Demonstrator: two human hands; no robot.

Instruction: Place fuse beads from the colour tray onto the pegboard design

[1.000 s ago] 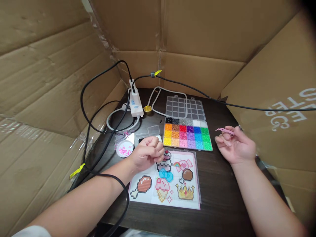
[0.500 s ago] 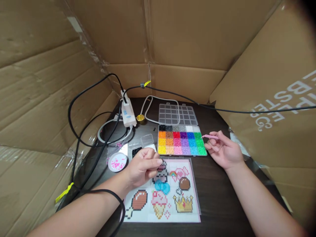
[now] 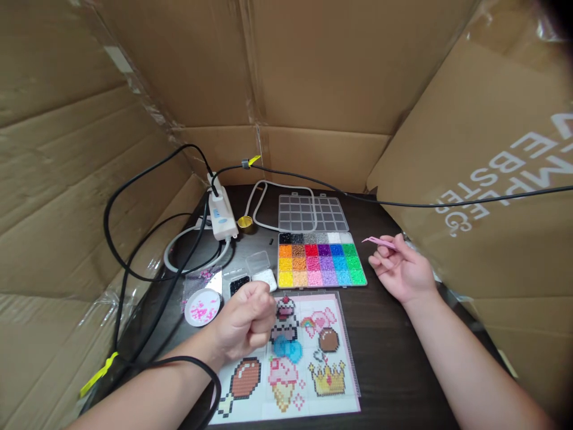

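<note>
My left hand (image 3: 247, 318) is closed in a fist over the left part of the pattern sheet (image 3: 250, 412), with nothing showing from its fingers. The sheet bears pixel pictures, among them an ice cream cone (image 3: 283, 382), a crown (image 3: 329, 380) and a brown drumstick (image 3: 246, 377); a clear pegboard seems to lie over it. Pink tweezers (image 3: 385, 243) are held in my right hand (image 3: 405, 272), their tips pointing left and apart from anything. Left of that hand lies an open bead box (image 3: 322, 288), its compartments filled with small beads sorted by colour.
A white dish (image 3: 202, 307) with pink beads stands at left, near small containers of black beads (image 3: 239, 285) and white beads (image 3: 265, 278). Behind are a power strip (image 3: 222, 212) and a gold cup (image 3: 245, 223). A black cable (image 3: 290, 173) crosses above; cardboard walls (image 3: 322, 149) surround the table.
The view has shifted slightly. My right hand with the tweezers has drawn away from the bead box's right edge. My left fist has turned a little, uncovering more of the cupcake picture.
</note>
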